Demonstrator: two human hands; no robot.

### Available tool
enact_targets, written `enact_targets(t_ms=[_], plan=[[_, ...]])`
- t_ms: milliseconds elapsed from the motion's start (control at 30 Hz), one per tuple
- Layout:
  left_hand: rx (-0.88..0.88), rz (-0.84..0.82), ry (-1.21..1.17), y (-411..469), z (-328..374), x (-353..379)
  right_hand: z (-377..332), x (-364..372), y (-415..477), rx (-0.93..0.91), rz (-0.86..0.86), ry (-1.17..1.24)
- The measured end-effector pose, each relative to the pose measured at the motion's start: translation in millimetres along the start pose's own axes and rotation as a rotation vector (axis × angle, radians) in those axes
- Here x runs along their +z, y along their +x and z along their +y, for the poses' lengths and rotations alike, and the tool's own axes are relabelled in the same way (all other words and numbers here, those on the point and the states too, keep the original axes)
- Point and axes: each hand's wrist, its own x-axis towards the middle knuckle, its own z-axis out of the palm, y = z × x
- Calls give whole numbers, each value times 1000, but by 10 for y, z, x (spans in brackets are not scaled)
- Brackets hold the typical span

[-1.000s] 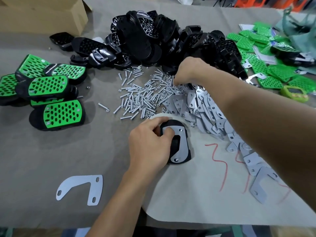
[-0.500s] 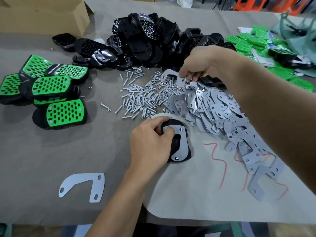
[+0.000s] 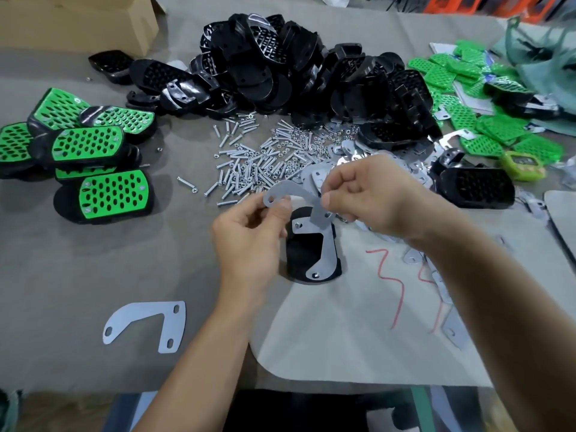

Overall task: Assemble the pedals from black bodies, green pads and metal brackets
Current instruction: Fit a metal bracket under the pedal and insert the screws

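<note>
both grips pinch one metal bracket [image 3: 299,198], left grip [image 3: 249,238], right grip [image 3: 371,198], above black body [image 3: 300,247].

Cut off by the top and left edges: cardboard box [image 3: 78,20]. Sliced by the left edge: outermost of the finished pedals [image 3: 12,145]. Buried and uncountable: lower layers of the black bodies heap [image 3: 280,67]. Covered at both ends by the pinching thumbs of left hand [image 3: 249,238] and right hand [image 3: 374,194]: bracket [image 3: 294,189]. Hidden at its top behind that bracket and the left fingers: black body [image 3: 299,254]. Mostly masked by the right hand and right forearm [image 3: 467,291]: bracket pile [image 3: 314,177], also part of the red marks [image 3: 400,302]. Too small to tell apart: nuts among the screws [image 3: 249,163]. Blurred, and partly under a teal bag [image 3: 545,63] cropped at the right edge: green pads [image 3: 498,129]. Blurred beyond naming: yellow-green object [image 3: 523,165]. Lost past the bottom edge: left forearm [image 3: 193,369] and right forearm.
</note>
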Motion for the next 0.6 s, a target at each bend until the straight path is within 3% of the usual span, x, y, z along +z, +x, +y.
enact_targets(t_ms=[133,233,333,433,600], plan=[[172,-41,-57,-39,42,-59,6,161,-103,-8,150,245],[395,-135,153,-113,37,-106,-17,252,-133,36,214,451],[379,-182,250,-164,56,-127,-28,279,-155,59,303,558],[258,-130,197,-188,153,-154,-58,298,-201,56,401,527],[432,-70,510,-310,354,-13,-181,429,-317,-33,543,238]])
